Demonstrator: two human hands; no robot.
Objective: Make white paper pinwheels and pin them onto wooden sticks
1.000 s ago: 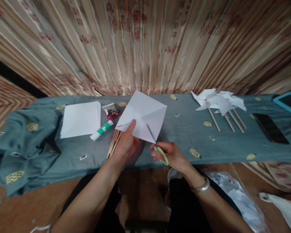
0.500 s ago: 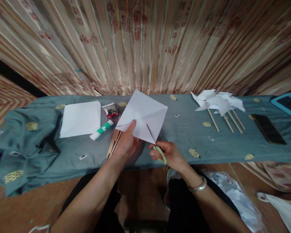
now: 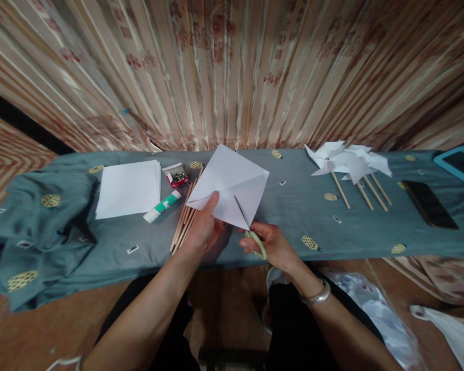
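A square sheet of white paper (image 3: 235,172) with diagonal creases is pinched by my left hand (image 3: 206,224), thumb on top near its left part. My right hand (image 3: 270,245) grips scissors (image 3: 260,246) with pale green handles. One dark blade lies over the paper, running inward from the corner nearest me; the other blade is hidden beneath. Under and left of the sheet lie several wooden sticks (image 3: 183,225). A glue stick (image 3: 162,206) with a green label rests beside them, near a small red box (image 3: 177,175) of metal pins or tacks.
A stack of white paper (image 3: 129,188) lies on the left of the cloth-covered table (image 3: 294,216), beside bunched cloth (image 3: 42,226). Several paper pinwheels (image 3: 348,159) on sticks, a black phone (image 3: 429,203) and a blue-framed device (image 3: 460,164) lie right. A plastic bag (image 3: 375,309) is on the floor.
The paper, both hands and the scissors have shifted very slightly right in view. The blade still lies over the paper's near corner, and both grips look the same.
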